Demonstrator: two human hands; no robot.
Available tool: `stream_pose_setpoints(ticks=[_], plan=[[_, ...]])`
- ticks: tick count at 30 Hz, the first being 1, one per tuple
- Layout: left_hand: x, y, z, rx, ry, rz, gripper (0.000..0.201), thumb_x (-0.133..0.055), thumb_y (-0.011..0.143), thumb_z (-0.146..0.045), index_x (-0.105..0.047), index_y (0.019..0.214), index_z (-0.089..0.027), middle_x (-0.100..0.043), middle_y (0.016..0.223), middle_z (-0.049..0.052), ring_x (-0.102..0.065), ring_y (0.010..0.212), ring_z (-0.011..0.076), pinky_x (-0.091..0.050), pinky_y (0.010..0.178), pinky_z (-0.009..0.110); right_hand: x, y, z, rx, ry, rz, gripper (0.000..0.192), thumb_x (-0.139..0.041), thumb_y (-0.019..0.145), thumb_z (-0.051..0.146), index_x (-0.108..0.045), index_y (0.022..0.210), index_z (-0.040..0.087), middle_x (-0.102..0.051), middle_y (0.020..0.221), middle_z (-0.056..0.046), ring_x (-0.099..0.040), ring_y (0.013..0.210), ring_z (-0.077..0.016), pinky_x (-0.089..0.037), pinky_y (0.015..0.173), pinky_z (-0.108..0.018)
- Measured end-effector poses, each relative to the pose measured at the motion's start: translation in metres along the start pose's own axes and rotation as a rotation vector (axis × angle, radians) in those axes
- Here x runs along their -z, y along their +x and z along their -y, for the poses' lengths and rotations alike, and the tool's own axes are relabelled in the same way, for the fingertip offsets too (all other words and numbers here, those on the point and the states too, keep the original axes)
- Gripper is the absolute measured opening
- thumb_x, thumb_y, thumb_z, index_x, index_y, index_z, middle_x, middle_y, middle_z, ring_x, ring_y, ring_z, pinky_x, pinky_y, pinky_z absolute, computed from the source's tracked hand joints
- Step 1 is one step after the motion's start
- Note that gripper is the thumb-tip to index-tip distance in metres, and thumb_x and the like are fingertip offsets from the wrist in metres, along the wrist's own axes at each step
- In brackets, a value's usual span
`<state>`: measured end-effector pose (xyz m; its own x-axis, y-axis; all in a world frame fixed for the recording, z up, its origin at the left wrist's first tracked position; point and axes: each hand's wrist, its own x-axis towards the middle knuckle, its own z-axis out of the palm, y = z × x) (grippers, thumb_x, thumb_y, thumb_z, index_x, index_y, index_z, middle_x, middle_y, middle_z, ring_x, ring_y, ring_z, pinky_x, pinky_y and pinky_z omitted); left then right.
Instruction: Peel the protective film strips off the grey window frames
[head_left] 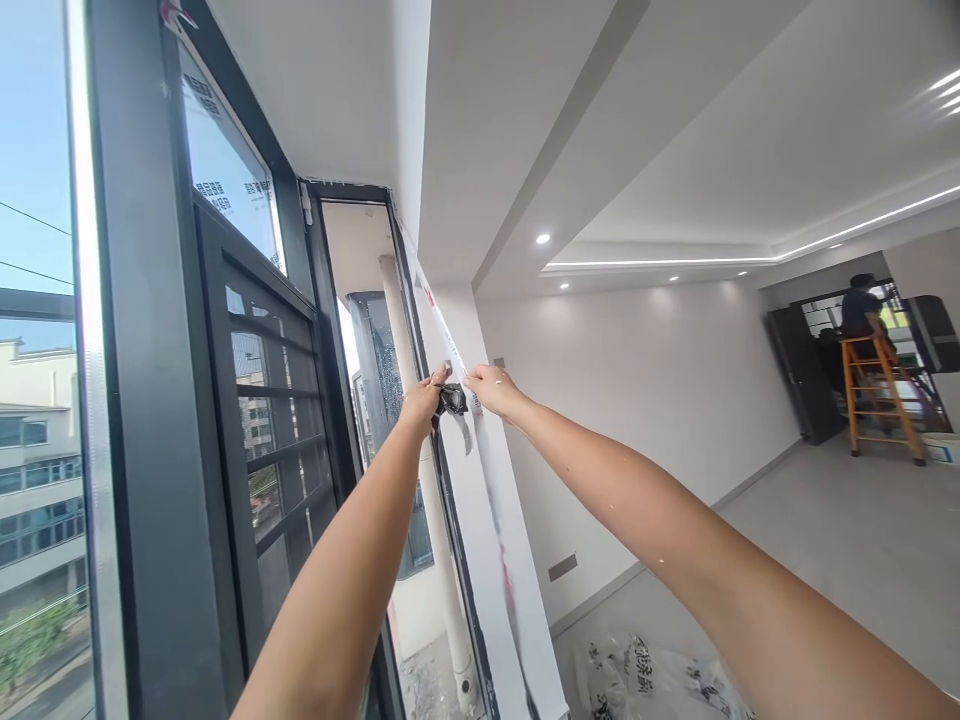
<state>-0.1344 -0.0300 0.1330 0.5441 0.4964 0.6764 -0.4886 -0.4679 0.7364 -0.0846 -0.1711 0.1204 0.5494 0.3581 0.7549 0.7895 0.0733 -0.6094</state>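
Note:
Both my arms reach forward to the narrow white wall edge beside the dark window frame. My left hand is closed on a crumpled bit of dark film, close to the frame. A short pale end stands up beside its thumb. Just to the right, my right hand pinches a long white strip of protective film with red print. Above the hands the strip runs up toward the frame's top corner; below, it hangs loosely down along the white wall edge.
Left is a large dark window with a barred lower panel. Clear plastic sheeting lies on the floor below. Far right, a person is up on an orange stepladder, near a dark door and a white bucket.

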Motion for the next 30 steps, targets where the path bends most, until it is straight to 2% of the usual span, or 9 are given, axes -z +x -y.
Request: stream_pose_setpoints(ticks=[5, 9, 13, 21, 30], plan=[[-0.031, 0.013, -0.03, -0.047, -0.031, 0.123, 0.048, -0.078, 0.051, -0.054, -0.066, 0.076, -0.015, -0.056, 0.056, 0.0, -0.048, 0.048, 0.0109, -0.042, 0.047, 0.025, 0.011, -0.006, -0.009, -0.002, 0.042, -0.002, 0.015, -0.048, 0.082, 0.025, -0.049, 0.069, 0.017, -0.046, 0.061, 0.004, -0.041, 0.055, -0.0084, -0.03, 0.052, -0.02], [-0.039, 0.012, -0.035, -0.085, -0.049, 0.169, 0.038, -0.081, 0.048, -0.038, -0.065, 0.074, -0.016, -0.052, 0.053, -0.003, -0.044, 0.044, 0.0092, -0.038, 0.041, 0.023, 0.02, -0.008, -0.014, -0.009, 0.027, -0.027, 0.015, -0.05, 0.082, 0.025, -0.05, 0.07, 0.017, -0.049, 0.065, 0.003, -0.042, 0.06, -0.0087, -0.03, 0.055, -0.02], [-0.037, 0.008, -0.029, -0.113, -0.082, 0.148, 0.029, -0.076, 0.052, -0.031, -0.064, 0.073, -0.015, -0.055, 0.055, -0.002, -0.048, 0.046, 0.01, -0.04, 0.043, 0.023, 0.016, -0.012, -0.015, -0.005, 0.026, -0.016, 0.016, -0.049, 0.082, 0.025, -0.05, 0.069, 0.017, -0.046, 0.062, 0.004, -0.039, 0.058, -0.0088, -0.029, 0.055, -0.02], [-0.022, -0.004, -0.029, -0.082, -0.081, 0.107, 0.027, -0.075, 0.052, -0.027, -0.063, 0.074, -0.015, -0.055, 0.054, -0.002, -0.048, 0.043, 0.0111, -0.04, 0.039, 0.024, -0.003, -0.02, -0.015, -0.02, 0.113, 0.016, 0.017, -0.048, 0.082, 0.024, -0.047, 0.067, 0.017, -0.04, 0.059, 0.005, -0.035, 0.055, -0.0079, -0.026, 0.053, -0.02], [-0.018, -0.011, -0.038, -0.075, -0.081, 0.109, 0.025, -0.074, 0.055, -0.025, -0.062, 0.075, -0.016, -0.054, 0.052, -0.003, -0.046, 0.041, 0.0108, -0.041, 0.038, 0.025, -0.003, -0.026, -0.009, -0.002, 0.144, 0.018, 0.016, -0.049, 0.082, 0.024, -0.047, 0.068, 0.017, -0.039, 0.06, 0.005, -0.035, 0.055, -0.0076, -0.026, 0.053, -0.02]])
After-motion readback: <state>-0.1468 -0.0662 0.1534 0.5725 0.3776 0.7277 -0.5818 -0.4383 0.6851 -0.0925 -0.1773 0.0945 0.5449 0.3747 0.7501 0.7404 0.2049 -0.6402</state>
